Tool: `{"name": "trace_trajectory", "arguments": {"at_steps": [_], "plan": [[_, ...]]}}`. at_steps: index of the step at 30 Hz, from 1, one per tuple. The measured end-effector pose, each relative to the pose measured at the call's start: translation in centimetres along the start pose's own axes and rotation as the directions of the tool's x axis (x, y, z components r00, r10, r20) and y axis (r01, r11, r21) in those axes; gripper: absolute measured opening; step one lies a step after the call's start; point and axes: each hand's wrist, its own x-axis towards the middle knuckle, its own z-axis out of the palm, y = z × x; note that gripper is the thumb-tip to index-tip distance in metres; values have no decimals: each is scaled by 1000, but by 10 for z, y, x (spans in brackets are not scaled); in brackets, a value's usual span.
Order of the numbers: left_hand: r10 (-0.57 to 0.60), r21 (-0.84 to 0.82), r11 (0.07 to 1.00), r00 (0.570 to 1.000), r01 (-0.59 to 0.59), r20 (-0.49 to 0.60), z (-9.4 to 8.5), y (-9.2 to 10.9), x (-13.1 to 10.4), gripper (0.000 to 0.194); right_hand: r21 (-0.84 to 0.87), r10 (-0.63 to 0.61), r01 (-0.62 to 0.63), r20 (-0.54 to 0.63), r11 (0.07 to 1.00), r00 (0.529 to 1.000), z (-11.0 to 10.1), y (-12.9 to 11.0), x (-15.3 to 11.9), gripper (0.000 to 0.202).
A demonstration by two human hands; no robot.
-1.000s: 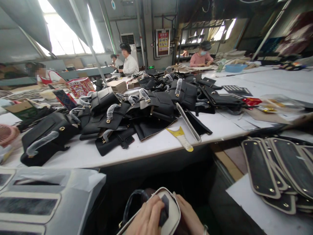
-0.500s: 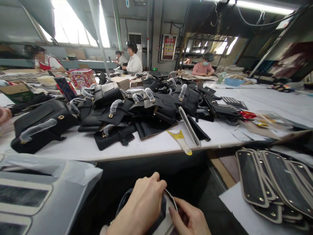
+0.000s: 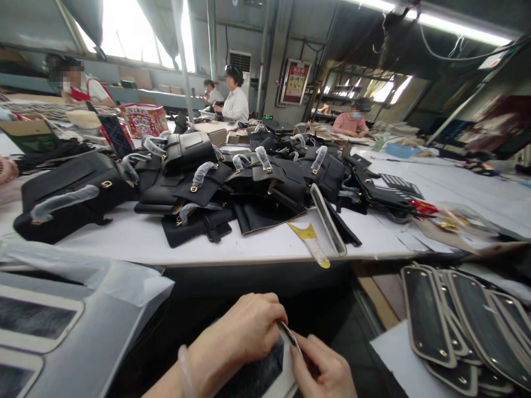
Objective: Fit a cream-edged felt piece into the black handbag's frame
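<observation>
My left hand is closed over the top edge of a flat bag panel, black with a pale rim, held low at the bottom of the view. My right hand pinches the same panel's rim from the right, fingertips touching the left hand's fingers. Most of the panel is hidden under both hands. Beyond them a white worktable carries a heap of black handbags with wrapped handles.
Several black oval panels with pale rims lie fanned at the right. More panels under plastic sheet lie at the left. A yellow-tipped tool lies on the table edge. Other people sit at far tables.
The view has tilted up and the hands have risen into frame. My left hand shifted from lying on the panel's face to gripping its upper edge, and my right hand closed on the rim.
</observation>
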Motion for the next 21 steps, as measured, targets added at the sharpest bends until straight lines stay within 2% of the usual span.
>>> {"name": "trace_trajectory", "arguments": {"at_steps": [4,9,16,21], "plan": [[27,-8,1000,1000,-27,-10,2,-3,1,28,-13,-72,71,-34,997,997,2,1,2,39],[25,-46,999,998,-28,-54,7,-11,4,31,-49,-154,151,-64,987,986,11,17,-4,33],[48,-117,991,994,-59,-94,11,-15,0,35,-335,-406,357,-90,872,909,14,28,-8,30],[43,-165,984,992,-62,-117,12,-19,-2,38,-388,-482,423,-64,819,874,8,22,-6,25]]}}
